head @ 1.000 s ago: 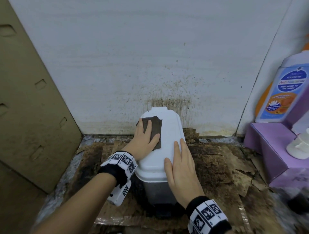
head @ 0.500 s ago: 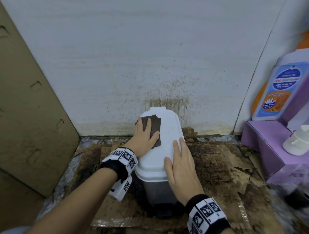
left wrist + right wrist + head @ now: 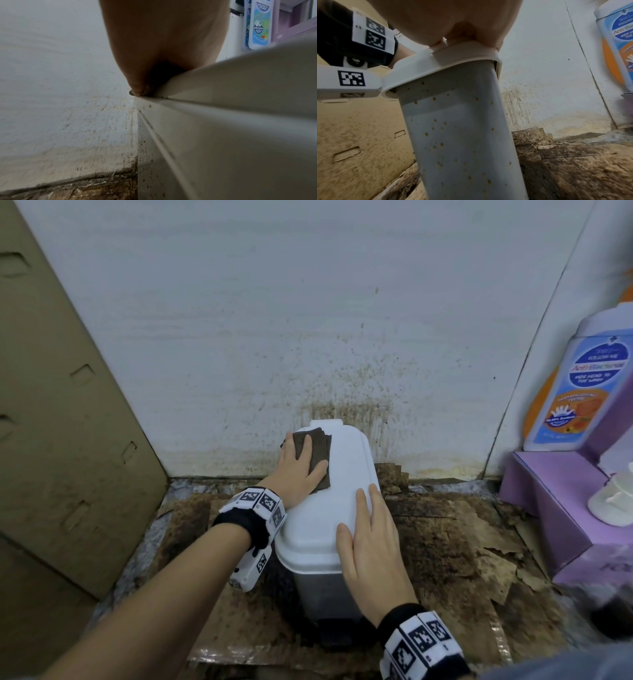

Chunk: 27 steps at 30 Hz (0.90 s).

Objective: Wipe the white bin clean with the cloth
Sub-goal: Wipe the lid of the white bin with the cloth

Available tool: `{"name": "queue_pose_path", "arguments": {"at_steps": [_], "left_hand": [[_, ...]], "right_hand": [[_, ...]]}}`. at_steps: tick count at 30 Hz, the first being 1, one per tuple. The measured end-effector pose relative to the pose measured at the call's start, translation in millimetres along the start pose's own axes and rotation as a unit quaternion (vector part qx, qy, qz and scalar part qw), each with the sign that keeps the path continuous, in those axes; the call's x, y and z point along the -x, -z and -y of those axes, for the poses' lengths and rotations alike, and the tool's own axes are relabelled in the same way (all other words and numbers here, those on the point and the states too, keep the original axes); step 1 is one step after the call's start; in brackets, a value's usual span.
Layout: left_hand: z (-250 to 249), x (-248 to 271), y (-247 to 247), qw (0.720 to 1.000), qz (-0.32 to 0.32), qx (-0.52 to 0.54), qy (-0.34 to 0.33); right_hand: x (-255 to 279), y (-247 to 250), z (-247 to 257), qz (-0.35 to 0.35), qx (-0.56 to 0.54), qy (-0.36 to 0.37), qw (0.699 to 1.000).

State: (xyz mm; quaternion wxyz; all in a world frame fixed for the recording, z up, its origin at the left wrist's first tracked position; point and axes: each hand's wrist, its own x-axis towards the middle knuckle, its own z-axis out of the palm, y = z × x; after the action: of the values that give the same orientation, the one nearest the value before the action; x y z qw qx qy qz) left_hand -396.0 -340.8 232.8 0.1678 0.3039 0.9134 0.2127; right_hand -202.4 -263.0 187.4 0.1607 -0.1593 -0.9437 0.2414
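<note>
white-painted wall [image 3: 239,320] rises straight behind the bin, spattered brown just above and beside the bin's back edge. left of the bin leans a cardboard sheet [image 3: 61,422]; under the bin the floor [image 3: 445,559] is covered in stained, peeling cardboard. right of the bin, well apart, a purple box [image 3: 555,501] carries a soap bottle [image 3: 579,392].

the white bin [image 3: 329,508] stands against the wall, lid closed. its lid top looks clean where it shows in the head view, but the right wrist view shows the bin's grey front [image 3: 462,135] dotted with small brown specks, and the left wrist view shows specks down its left side too.

the right hand [image 3: 370,546] lies flat, fingers straight and together, on the near right part of the bin's lid, steadying it. the left hand [image 3: 298,474] presses flat on the far left part of the lid, fingers straight over the cloth.

the dark brown cloth [image 3: 317,453] is folded, pinned between that palm and the lid.

judging by this, the wiping is at the lid stage; the speckled body walls are not yet done, so most of the job remains.
</note>
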Motion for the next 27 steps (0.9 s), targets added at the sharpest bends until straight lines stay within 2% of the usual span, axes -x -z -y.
{"name": "queue_pose_path", "arguments": {"at_steps": [27], "left_hand": [[-2,-48,12,0.999,-0.02,-0.034,0.01]], "right_hand": [[0,1,-3,0.008,-0.009,-0.005,1.0]]}}
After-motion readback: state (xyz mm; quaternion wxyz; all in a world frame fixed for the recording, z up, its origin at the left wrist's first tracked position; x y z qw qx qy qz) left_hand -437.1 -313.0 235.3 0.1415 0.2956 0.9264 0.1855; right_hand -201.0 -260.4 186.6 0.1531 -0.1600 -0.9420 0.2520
